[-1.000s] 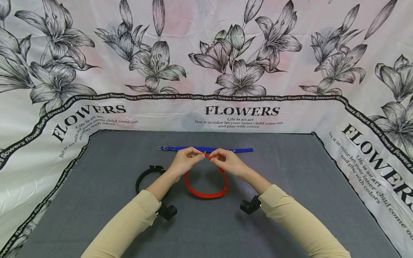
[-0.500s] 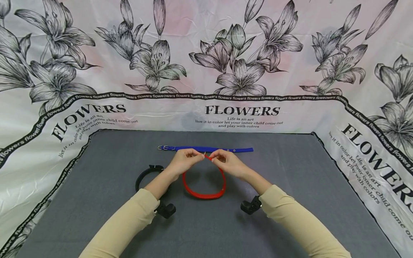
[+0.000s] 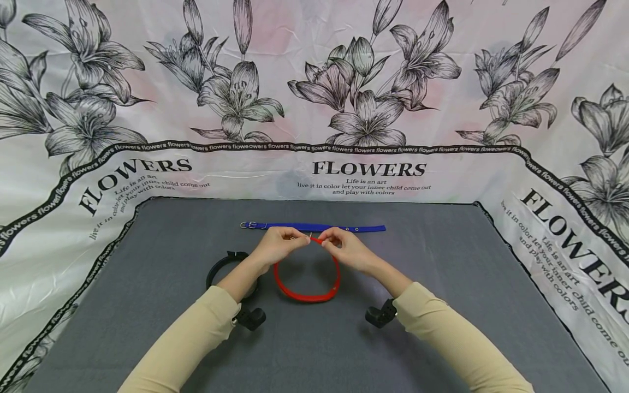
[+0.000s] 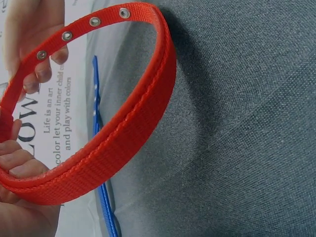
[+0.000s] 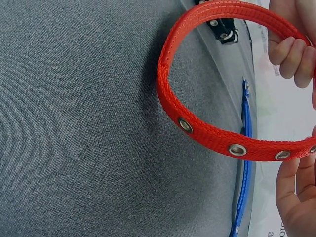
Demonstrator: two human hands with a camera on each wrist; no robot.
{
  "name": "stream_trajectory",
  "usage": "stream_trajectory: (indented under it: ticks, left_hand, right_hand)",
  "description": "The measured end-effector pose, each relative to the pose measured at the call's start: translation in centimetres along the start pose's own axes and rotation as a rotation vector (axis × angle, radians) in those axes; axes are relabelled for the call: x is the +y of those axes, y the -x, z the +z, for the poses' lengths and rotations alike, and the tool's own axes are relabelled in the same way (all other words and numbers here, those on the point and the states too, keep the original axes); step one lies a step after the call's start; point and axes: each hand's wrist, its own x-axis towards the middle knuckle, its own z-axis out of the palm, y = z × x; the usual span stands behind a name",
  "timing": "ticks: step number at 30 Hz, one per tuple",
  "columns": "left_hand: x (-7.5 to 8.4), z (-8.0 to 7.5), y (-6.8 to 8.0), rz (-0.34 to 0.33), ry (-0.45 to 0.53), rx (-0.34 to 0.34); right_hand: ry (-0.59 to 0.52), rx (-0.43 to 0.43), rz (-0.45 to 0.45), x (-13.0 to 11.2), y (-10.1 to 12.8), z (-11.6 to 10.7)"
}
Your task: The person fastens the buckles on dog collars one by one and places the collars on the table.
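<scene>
So the black collar [image 3: 211, 277] is already looped, the blue collar [image 3: 314, 226] lies undone, and the left hand [image 3: 279, 244] and right hand [image 3: 350, 248] pinch the red collar [image 3: 307, 298] over the table [image 3: 442, 256], can't quite tell if it's fastened.

Red collar [image 3: 307, 298] cut off, both wrist views; black collar [image 3: 214, 269], toward left edge of desk [image 3: 162, 273], part-hidden by left forearm [image 3: 239, 283].
</scene>
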Motion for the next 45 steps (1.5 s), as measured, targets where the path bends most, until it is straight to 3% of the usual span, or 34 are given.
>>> stream_trajectory:
  ticks: [6,12,33,45]
  left_hand:
    - [0.1,0.0,0.1,0.007,-0.031,0.008]
    - [0.2,0.1,0.2,0.058,-0.058,0.001]
    - [0.3,0.6,0.3,0.069,-0.003,0.089]
    - [0.5,0.8,0.5,0.064,-0.034,0.013]
  right_hand:
    - [0.010,-0.001,-0.017,-1.0,0.5,0.0]
    - [0.009,0.004,-0.008,-0.2,0.2,0.1]
    - [-0.019,0.045,-0.016,-0.2,0.1,0.4]
    - [-0.062,0.064,0.003,-0.5,-0.3,0.4]
